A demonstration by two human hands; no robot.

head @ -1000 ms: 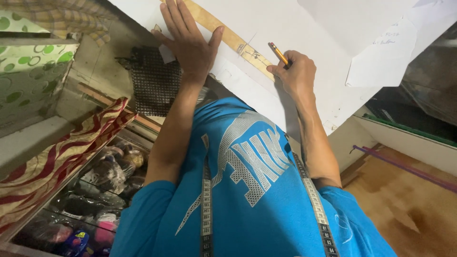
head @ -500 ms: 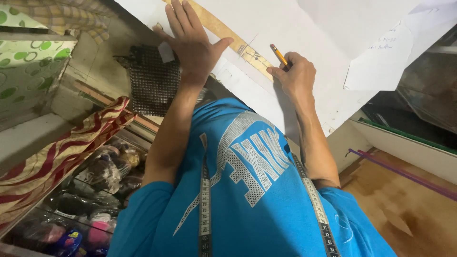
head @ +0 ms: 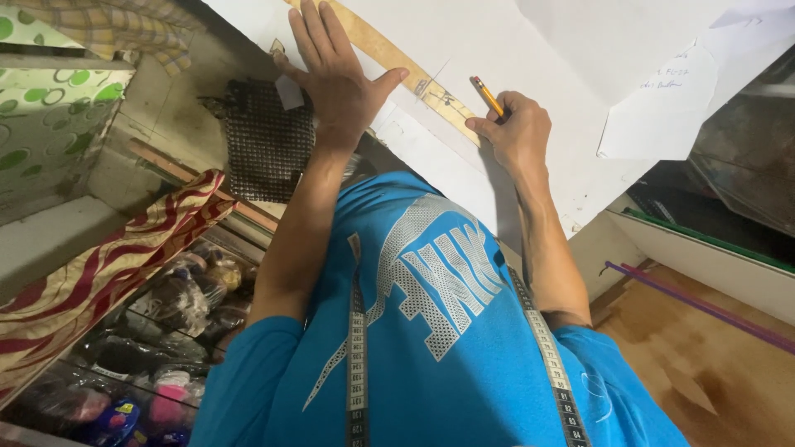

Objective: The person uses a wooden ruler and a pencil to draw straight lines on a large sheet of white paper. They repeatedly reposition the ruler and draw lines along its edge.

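My left hand (head: 335, 79) lies flat with fingers spread, pressing a long wooden ruler (head: 397, 60) onto a large white sheet of paper (head: 530, 58) on the table. My right hand (head: 517, 132) grips a yellow pencil (head: 488, 97) with its tip touching the paper beside the ruler's edge. A measuring tape (head: 356, 348) hangs around my neck over a blue shirt.
A smaller white paper piece (head: 662, 108) lies on the sheet at the right. A dark mesh pad (head: 269, 141) sits left of the table edge. Striped red fabric (head: 99, 265) and bagged goods (head: 166, 314) lie at lower left. A purple rod (head: 696, 302) rests on the brown floor.
The view has shifted slightly; both hands stay on the ruler and pencil in about the same places on the paper.
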